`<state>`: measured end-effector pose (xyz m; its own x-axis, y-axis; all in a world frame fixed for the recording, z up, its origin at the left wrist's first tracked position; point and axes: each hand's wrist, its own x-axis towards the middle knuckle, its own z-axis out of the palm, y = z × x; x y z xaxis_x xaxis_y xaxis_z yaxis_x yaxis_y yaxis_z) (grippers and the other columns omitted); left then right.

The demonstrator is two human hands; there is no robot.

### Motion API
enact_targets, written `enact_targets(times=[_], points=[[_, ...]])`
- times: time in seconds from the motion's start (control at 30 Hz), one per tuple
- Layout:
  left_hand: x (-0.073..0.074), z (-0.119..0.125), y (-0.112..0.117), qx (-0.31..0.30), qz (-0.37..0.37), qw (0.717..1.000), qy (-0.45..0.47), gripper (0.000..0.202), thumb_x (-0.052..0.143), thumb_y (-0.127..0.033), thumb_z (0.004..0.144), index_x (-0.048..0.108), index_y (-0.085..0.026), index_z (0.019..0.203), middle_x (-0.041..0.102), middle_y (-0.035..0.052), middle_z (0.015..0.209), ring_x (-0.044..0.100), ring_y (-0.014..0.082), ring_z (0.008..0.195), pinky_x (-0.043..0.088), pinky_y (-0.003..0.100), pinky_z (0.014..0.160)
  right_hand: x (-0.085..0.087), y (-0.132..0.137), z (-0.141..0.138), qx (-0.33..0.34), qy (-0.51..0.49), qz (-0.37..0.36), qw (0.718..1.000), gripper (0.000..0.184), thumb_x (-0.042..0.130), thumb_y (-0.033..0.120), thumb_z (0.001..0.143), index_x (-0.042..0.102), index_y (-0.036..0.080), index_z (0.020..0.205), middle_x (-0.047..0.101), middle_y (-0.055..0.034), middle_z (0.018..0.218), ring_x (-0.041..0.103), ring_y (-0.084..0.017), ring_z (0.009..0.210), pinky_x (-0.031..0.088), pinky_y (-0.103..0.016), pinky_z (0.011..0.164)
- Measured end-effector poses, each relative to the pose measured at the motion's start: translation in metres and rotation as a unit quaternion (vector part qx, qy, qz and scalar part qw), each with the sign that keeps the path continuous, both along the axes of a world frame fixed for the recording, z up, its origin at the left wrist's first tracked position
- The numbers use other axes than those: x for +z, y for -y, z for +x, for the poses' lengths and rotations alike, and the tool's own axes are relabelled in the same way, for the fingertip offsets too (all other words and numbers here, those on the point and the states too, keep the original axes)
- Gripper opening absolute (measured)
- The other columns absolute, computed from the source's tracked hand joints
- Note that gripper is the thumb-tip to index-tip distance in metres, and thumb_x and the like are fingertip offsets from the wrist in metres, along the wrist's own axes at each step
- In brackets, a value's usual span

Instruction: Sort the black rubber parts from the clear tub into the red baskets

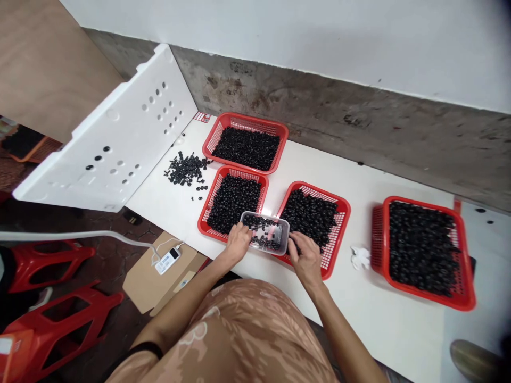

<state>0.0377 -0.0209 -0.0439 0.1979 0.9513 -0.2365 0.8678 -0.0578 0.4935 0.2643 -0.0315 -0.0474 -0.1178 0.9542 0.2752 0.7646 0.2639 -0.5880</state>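
A small clear plastic tray [281, 234] with a few black parts in it sits on the white table between two red baskets. My left hand [238, 242] is curled against the tray's near left corner, fingers closed on its edge. My right hand [305, 257] lies beside the tray's right end, over the front of a red basket [337, 234] full of black ring-shaped parts; its fingers are bent down among the parts, and what they pinch is hidden. Another full red basket [207, 205] lies just left of the tray.
A third red basket [279, 129] stands at the back and a larger one [463, 255] to the right, both full. Loose black parts [186, 169] lie at the table's left. A white perforated panel [115, 138] leans there. Red stools [51, 314] and a cardboard box [159, 276] are on the floor.
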Motion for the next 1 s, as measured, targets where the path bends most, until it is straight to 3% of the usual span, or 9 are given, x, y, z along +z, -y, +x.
enact_targets(times=[0.2,0.4,0.57,0.7,0.8,0.9,1.0], points=[[-0.02,0.01,-0.016,-0.012,-0.004,0.998,0.061,0.028,0.05,-0.013,0.084,0.062,-0.018,0.058,0.053,0.0119,0.065,0.044,0.0287,0.09,0.03,0.042,0.085,-0.003,0.005,-0.015,0.041,0.016,-0.003,0.999,0.023,0.048,0.026,0.092,0.068,0.016,0.097,0.069,-0.0104,0.099,0.061,-0.021,0.095,0.045,-0.036,0.082],[-0.026,0.017,-0.022,-0.008,-0.011,0.994,0.107,0.024,0.055,-0.015,0.079,0.059,-0.018,0.056,0.051,0.0107,0.058,0.047,0.0286,0.085,0.03,0.042,0.085,-0.007,0.006,-0.015,0.064,0.041,-0.015,0.997,0.025,0.045,0.025,0.093,0.067,0.017,0.099,0.068,-0.0089,0.096,0.06,-0.019,0.09,0.043,-0.035,0.081],[-0.023,0.022,-0.025,0.015,-0.016,0.994,0.108,0.02,0.057,-0.006,0.074,0.057,-0.016,0.057,0.052,0.01,0.059,0.052,0.0282,0.081,0.032,0.042,0.085,-0.011,-0.001,-0.019,0.084,0.114,-0.043,0.989,0.023,0.045,0.023,0.093,0.068,0.017,0.091,0.066,-0.0075,0.085,0.055,-0.019,0.079,0.038,-0.031,0.072],[-0.013,0.013,-0.027,0.026,-0.032,0.994,0.1,0.015,0.054,-0.003,0.074,0.064,-0.015,0.076,0.058,0.01,0.075,0.056,0.0247,0.078,0.037,0.039,0.082,-0.011,-0.009,-0.026,0.087,0.172,-0.056,0.98,0.022,0.046,0.019,0.091,0.067,0.016,0.086,0.063,-0.0067,0.077,0.054,-0.018,0.075,0.035,-0.028,0.067],[-0.003,0.003,-0.027,0.04,-0.046,0.991,0.122,0.016,0.058,-0.008,0.074,0.066,-0.018,0.084,0.06,0.0071,0.085,0.058,0.0217,0.08,0.041,0.033,0.079,-0.007,-0.019,-0.034,0.096,0.211,-0.125,0.965,0.026,0.041,0.017,0.092,0.066,0.017,0.087,0.063,-0.0077,0.08,0.056,-0.017,0.07,0.035,-0.027,0.062],[0.004,-0.005,-0.021,0.106,-0.059,0.97,0.212,0.009,0.066,-0.016,0.071,0.069,-0.019,0.079,0.062,0.004,0.084,0.06,0.0176,0.073,0.045,0.029,0.073,-0.002,-0.032,-0.044,0.115,0.237,-0.231,0.936,0.029,0.037,0.014,0.092,0.066,0.015,0.093,0.064,-0.0114,0.09,0.059,-0.017,0.065,0.035,-0.027,0.057],[0.006,-0.011,-0.01,0.228,-0.103,0.902,0.352,0.012,0.07,-0.022,0.069,0.07,-0.017,0.079,0.065,0.0047,0.084,0.062,0.0147,0.066,0.047,0.027,0.066,-0.001,-0.043,-0.056,0.134,0.238,-0.265,0.925,0.03,0.037,0.013,0.092,0.067,0.013,0.091,0.064,-0.0137,0.091,0.062,-0.019,0.07,0.037,-0.027,0.059]])
